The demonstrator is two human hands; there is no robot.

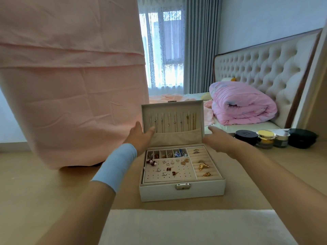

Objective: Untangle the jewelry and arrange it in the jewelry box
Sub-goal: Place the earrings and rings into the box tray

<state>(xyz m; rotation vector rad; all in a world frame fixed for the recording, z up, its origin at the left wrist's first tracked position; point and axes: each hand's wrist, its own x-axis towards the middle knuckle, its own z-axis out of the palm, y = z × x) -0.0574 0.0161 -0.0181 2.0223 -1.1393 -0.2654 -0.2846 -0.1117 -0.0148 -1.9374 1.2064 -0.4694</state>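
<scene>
A white jewelry box [159, 191] stands open on the table in front of me, its lid [169, 108] upright. Several necklaces [174, 122] hang in a row inside the lid. The tray holds earrings [169, 168] on a holed pad, small pieces in the back compartments, and gold brooches [203, 166] and rings [195, 151] in the ring rolls on the right. My left hand [139, 137] grips the lid's left edge, thumb on the inside face. My right hand [219, 138] reaches to the lid's right edge with fingers fairly straight; contact is unclear.
A large pink cloth-covered object [70, 85] stands at the left, close to the box. Several cosmetic jars [265, 138] sit at the right rear. A white cloth [185, 227] lies at the table's front. A bed with a folded pink quilt [242, 105] is behind.
</scene>
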